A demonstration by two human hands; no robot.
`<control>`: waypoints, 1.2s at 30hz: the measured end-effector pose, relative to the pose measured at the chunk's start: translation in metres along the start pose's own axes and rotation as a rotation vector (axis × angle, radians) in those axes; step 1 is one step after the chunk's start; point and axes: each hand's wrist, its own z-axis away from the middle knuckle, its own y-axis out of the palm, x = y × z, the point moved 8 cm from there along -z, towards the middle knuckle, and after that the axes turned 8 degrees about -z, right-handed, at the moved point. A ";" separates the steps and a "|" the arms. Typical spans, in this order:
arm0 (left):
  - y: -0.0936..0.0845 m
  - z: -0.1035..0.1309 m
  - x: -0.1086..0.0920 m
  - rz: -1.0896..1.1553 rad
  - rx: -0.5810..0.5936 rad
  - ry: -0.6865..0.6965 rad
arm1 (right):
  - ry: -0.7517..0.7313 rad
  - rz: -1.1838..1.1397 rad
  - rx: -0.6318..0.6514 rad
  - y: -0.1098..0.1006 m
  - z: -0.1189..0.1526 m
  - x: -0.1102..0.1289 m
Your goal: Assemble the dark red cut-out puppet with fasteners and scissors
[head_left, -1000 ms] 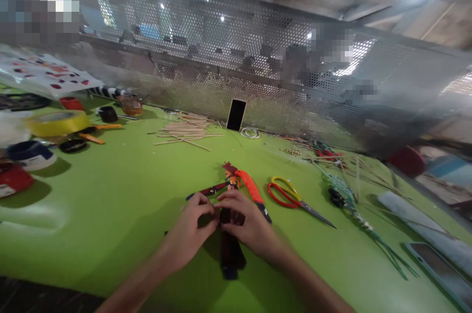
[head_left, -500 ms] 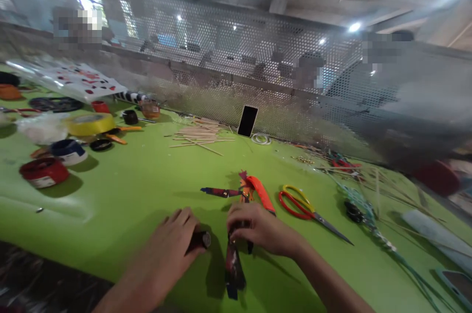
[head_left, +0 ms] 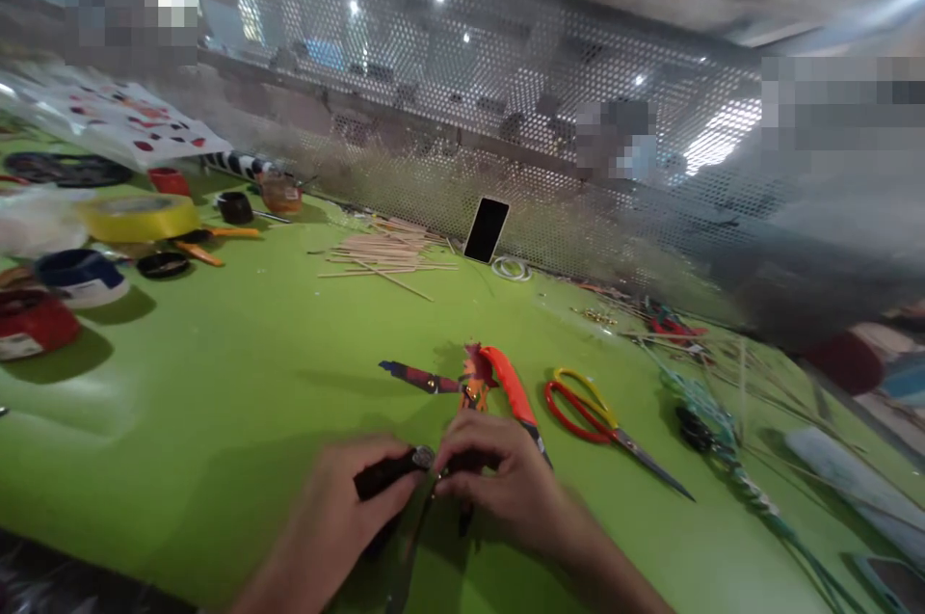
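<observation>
My left hand point(head_left: 339, 503) is closed around a dark cylindrical tool point(head_left: 386, 472) with a round, greyish end. That end is close to the fingertips of my right hand point(head_left: 498, 469), which pinch part of a flat jointed puppet figure point(head_left: 474, 373). The puppet has an orange and dark red body, with a dark arm stretched out to the left. Its dark lower part hangs below my fingers, seen nearly edge-on. A tool with a red-orange handle point(head_left: 508, 381) lies beside the puppet. To the right rest scissors point(head_left: 614, 431) with red and yellow handles.
Thin wooden sticks point(head_left: 383, 248) lie at the back, near a propped phone point(head_left: 487, 229) and a white coil point(head_left: 512, 268). Yellow tape point(head_left: 141, 218) and paint tubs point(head_left: 81, 276) stand left. Green cord point(head_left: 787, 527) runs along the right. A perforated metal screen point(head_left: 434, 113) rises behind.
My left hand has come right with the dark cylinder, closer to my right hand. The puppet's lower part has swung left and turned edge-on. The view has shifted slightly.
</observation>
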 end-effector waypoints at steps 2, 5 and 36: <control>0.003 -0.001 0.001 0.012 0.005 -0.006 | -0.012 -0.016 -0.027 0.000 0.001 0.002; 0.003 0.000 -0.002 0.033 -0.001 0.049 | -0.023 -0.010 -0.061 0.000 0.003 0.005; 0.011 0.017 -0.005 -0.009 -0.058 0.370 | 0.085 -0.071 -0.142 -0.003 0.007 -0.001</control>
